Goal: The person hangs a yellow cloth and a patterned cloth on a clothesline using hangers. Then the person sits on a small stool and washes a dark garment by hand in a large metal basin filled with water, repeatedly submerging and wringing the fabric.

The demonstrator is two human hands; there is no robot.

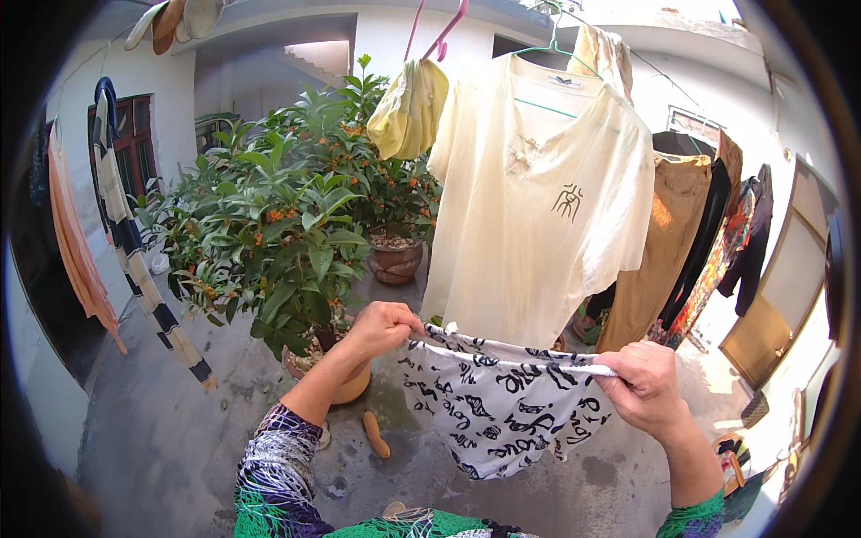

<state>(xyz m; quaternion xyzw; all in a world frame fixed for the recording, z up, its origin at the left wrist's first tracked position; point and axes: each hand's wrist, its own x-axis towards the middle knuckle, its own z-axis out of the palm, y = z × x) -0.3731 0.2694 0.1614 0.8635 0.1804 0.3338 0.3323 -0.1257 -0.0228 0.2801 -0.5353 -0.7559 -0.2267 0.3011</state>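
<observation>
A pair of white underpants (502,412) with black printed figures hangs stretched between my two hands. My left hand (384,328) is closed on one end of the waistband, and at the opposite end my right hand (647,384) grips it with the thumb on top. The waistband is pulled nearly straight, and the body of the garment droops below it. Just beyond, a cream short-sleeved shirt (547,206) hangs from a green hanger (553,45); its hem is close behind the underpants. Left of the shirt, a pale yellow cloth (408,109) hangs below a pink hanger (444,34).
Leafy potted plants (278,206) with orange blossoms stand ahead on the left. Tan trousers (668,233) and darker clothes hang at the right. A striped cloth (143,242) and a peach garment (76,233) hang at the left. A brown slipper-like object (376,434) lies on the concrete floor.
</observation>
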